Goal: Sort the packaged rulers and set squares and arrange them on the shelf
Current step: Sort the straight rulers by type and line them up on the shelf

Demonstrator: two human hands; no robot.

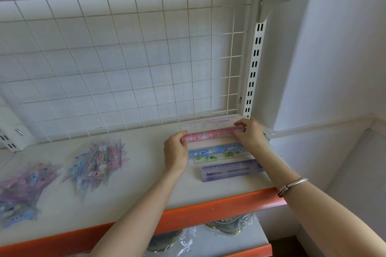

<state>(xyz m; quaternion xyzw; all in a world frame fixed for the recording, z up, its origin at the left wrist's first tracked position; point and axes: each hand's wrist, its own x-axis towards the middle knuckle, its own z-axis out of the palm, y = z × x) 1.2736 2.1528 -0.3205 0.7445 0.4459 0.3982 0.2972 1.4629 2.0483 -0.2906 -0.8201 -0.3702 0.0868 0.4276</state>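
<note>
A pink packaged ruler (211, 134) is held level just above the white shelf (146, 177) at its right end. My left hand (176, 150) pinches its left end and my right hand (249, 133) grips its right end. Behind it lies a pale clear ruler set (206, 124) against the wire grid. In front lie a blue ruler (215, 150), a green one (219, 156) and a purple one (231, 170) in a row. Two loose heaps of packaged rulers and set squares (98, 160) (23, 190) lie on the shelf's left half.
A white wire grid (125, 58) backs the shelf, with a slotted upright (253, 69) at the right and another shelf board overhead. The shelf's front lip is orange (208, 210). Wrapped fans (229, 225) lie on the lower shelf. A white wall stands to the right.
</note>
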